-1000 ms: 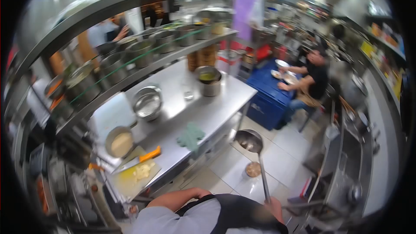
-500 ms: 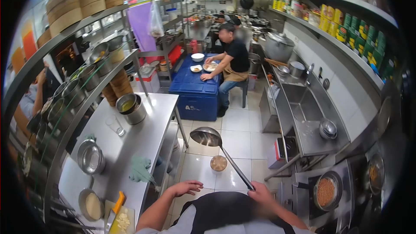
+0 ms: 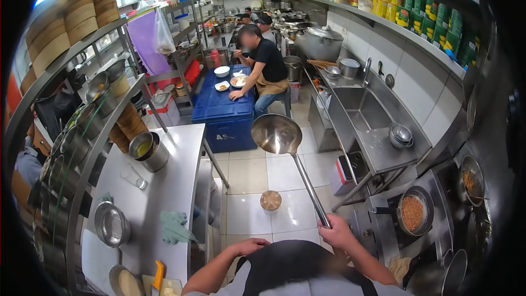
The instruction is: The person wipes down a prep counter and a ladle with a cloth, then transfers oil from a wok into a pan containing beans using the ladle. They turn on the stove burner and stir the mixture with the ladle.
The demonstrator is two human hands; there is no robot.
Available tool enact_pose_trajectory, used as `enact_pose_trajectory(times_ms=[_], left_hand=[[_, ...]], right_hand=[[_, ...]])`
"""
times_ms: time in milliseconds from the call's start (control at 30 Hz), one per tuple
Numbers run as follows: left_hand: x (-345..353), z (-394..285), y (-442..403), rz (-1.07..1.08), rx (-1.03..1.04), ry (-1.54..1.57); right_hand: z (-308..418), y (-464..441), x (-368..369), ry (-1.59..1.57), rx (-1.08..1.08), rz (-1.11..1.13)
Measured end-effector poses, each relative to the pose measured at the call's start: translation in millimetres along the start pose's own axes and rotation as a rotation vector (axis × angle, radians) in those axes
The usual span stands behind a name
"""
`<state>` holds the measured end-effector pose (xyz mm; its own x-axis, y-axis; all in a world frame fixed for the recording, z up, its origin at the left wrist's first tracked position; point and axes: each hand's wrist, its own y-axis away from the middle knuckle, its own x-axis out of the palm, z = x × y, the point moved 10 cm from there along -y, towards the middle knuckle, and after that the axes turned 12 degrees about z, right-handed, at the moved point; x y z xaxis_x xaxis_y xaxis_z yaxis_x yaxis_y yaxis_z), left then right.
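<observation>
Ladle: your large silver metal ladle (image 3: 276, 134) is raised ahead of you, its bowl towards the far side.
Right hand: your right hand (image 3: 335, 234) grips the near end of the ladle's handle.
Left hand: your left hand (image 3: 252, 245) is by your black apron (image 3: 293, 260); I cannot tell whether it is open or closed.
Bench, left: the stainless-steel bench (image 3: 156, 189) bears a crumpled pale green cloth (image 3: 176, 227), probably fabric.
Stove, right: a round metal pan (image 3: 415, 211) holds small brown pieces.
Far: a person in a black shirt (image 3: 268, 57) sits beside a blue plastic chest (image 3: 224, 112).
</observation>
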<state>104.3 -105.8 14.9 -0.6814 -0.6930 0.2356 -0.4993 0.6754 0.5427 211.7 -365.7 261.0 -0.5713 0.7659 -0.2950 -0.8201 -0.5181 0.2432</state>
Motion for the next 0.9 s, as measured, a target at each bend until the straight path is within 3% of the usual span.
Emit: enact_pose_trajectory(times_ms=[100, 233, 300, 467, 533, 633, 667, 733, 800, 900], left_hand=[[5, -9, 6, 0.007, 0.024, 0.009], [12, -6, 5, 0.021, 0.036, 0.006], [11, -13, 2, 0.01, 0.076, 0.002], [18, -56, 5, -0.035, 0.094, -0.03], [19, -79, 3, -0.065, 0.181, -0.115], [10, -73, -10, -0.115, 0.192, -0.047], [28, -76, -22, -0.022, 0.12, 0.0], [14, -85, -21, -0.075, 0.118, 0.031], [11, -72, -31, -0.065, 0.095, -0.069], [28, -46, -69, 0.126, -0.082, -0.297]], right_hand=[[-8, -7, 6, -0.191, 0.073, 0.09], [17, -13, -31, 0.117, -0.124, -0.089], [65, 0, -60, 0.426, -0.135, -0.327], [76, 7, -62, 0.393, -0.143, -0.368], [50, -2, -40, 0.388, -0.051, -0.148], [-20, -23, -8, 0.374, -0.162, 0.048], [-60, -11, -2, 0.401, -0.066, 0.108], [-95, 13, 0, 0.303, 0.037, 0.108], [-131, 50, -4, 0.4, 0.055, -0.058], [-150, 134, -12, 0.298, 0.277, -0.189]])
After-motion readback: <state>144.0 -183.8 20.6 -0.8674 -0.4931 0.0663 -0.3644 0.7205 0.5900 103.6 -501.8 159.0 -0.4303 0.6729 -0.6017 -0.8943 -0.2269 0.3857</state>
